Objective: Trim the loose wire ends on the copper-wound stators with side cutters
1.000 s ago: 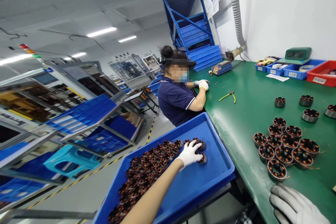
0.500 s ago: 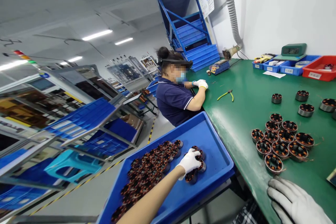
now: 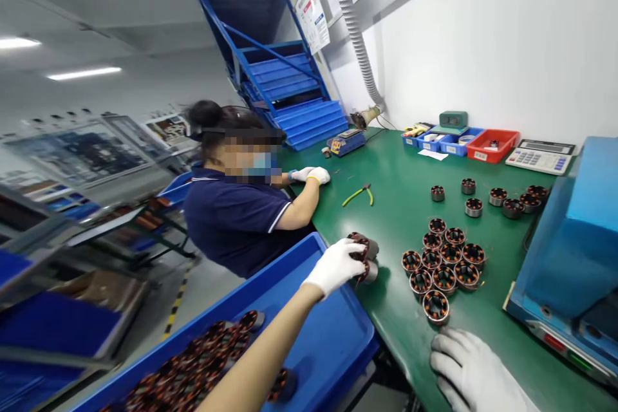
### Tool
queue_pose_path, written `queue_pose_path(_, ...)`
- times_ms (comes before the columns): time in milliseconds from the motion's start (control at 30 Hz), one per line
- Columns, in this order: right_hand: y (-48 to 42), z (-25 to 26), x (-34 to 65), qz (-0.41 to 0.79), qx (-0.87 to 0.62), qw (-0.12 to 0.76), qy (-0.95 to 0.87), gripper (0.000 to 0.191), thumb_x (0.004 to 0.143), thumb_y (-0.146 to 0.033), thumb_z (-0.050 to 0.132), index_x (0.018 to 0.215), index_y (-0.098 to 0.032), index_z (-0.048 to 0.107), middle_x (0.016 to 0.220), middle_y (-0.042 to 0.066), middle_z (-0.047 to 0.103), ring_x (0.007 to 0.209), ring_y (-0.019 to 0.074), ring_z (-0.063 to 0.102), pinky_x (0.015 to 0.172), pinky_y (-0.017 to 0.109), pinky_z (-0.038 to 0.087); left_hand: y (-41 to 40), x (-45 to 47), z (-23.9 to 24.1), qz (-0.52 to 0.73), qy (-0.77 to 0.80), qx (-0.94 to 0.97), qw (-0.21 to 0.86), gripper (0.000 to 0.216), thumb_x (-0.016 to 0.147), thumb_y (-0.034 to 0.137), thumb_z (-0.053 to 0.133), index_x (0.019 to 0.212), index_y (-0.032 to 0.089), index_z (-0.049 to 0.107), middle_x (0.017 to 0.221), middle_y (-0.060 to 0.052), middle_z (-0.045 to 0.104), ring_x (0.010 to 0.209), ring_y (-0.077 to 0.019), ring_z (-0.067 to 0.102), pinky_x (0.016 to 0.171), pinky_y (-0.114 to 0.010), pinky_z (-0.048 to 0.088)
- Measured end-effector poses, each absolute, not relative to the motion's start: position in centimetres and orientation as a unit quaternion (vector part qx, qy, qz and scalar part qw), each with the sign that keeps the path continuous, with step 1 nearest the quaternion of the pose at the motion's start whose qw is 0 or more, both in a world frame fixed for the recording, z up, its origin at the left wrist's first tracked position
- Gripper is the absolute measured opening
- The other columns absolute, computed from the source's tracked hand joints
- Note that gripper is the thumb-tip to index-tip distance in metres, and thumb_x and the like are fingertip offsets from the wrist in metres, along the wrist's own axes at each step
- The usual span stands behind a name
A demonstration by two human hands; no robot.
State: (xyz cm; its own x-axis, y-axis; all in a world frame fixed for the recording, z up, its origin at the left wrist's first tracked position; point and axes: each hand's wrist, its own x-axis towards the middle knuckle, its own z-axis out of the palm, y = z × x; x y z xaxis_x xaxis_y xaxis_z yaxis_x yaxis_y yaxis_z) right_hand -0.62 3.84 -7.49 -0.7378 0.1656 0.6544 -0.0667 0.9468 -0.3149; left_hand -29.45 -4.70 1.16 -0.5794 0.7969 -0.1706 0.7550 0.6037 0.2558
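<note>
My left hand (image 3: 335,265), in a white glove, is closed on at least two motor stators (image 3: 369,271), metal rings with dark red copper windings. It holds them over the border between the blue tray (image 3: 352,315) and the green table; whether they touch the table I cannot tell. Part of them is hidden behind my fingers. My right hand (image 3: 470,364), gloved too, rests on the table with fingers stretched out and nothing in it. Just beyond it stands a cluster of stators (image 3: 443,278). Many more stators (image 3: 207,360) crowd the left part of the tray, partly behind my forearm.
A co-worker (image 3: 241,206) sits at the table's far left, near green-handled cutters (image 3: 358,194). Several loose stators (image 3: 473,207) stand farther back. A blue machine (image 3: 570,270) occupies the right side. Along the wall are a red bin (image 3: 502,141) and a calculator (image 3: 541,158).
My left hand has lifted stators out of the tray and carried them to the table's edge. One stator stays behind in the tray. My view has swung right, revealing the blue machine.
</note>
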Motion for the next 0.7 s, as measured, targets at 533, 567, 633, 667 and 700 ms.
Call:
queue_pose_path(533,3.7,-7.8,-0.7,0.12,0.0,0.28,-0.952,0.006,0.08,-0.021,0.061,0.076,-0.022,0.056,0.081,-0.002,0.068,0.076,0.0158,0.062,0.071,0.026,0.048,0.8,-20.6,6.0,0.113,0.779,0.611,0.082,0.037,0.096,0.026,0.031,0.128,0.024,0.05,0.141,-0.007,0.046,0.126,-0.0252,0.047,0.107,-0.049,0.035)
queue_pose_path(567,3.6,-7.7,-0.5,0.121,-0.002,0.274,-0.954,0.006,0.081,-0.022,0.06,0.076,-0.022,0.056,0.081,-0.002,0.068,0.077,0.0158,0.062,0.07,0.026,0.048,-0.2,-19.3,5.8,0.124,0.769,0.622,0.073,0.035,0.095,0.032,0.035,0.124,0.026,0.053,0.138,-0.004,0.05,0.125,-0.0223,0.048,0.108,-0.044,0.037)
queue_pose_path(633,3.3,-7.6,0.0,0.12,-0.015,0.267,-0.956,0.008,0.083,-0.023,0.058,0.076,-0.023,0.057,0.078,-0.002,0.068,0.074,0.0156,0.062,0.066,0.026,0.048,-2.0,-17.0,4.6,0.146,0.739,0.655,0.046,0.029,0.09,0.04,0.045,0.111,0.027,0.061,0.127,-0.003,0.06,0.117,-0.0214,0.055,0.102,-0.039,0.046)
queue_pose_path(667,3.1,-7.6,0.3,0.119,-0.025,0.272,-0.955,0.01,0.085,-0.023,0.057,0.074,-0.023,0.058,0.075,-0.002,0.068,0.071,0.0152,0.062,0.063,0.026,0.047,-2.6,-16.0,3.6,0.137,0.732,0.667,0.021,0.031,0.086,0.045,0.051,0.106,0.026,0.064,0.122,-0.005,0.064,0.116,-0.0246,0.056,0.101,-0.042,0.047)
queue_pose_path(700,3.0,-7.6,0.8,0.12,-0.035,0.284,-0.951,0.014,0.086,-0.024,0.056,0.072,-0.023,0.058,0.072,-0.003,0.068,0.068,0.0148,0.062,0.06,0.025,0.047,-3.1,-15.1,2.5,0.11,0.734,0.67,0.0,0.03,0.081,0.048,0.056,0.096,0.025,0.067,0.116,-0.007,0.066,0.117,-0.0289,0.055,0.101,-0.047,0.047)
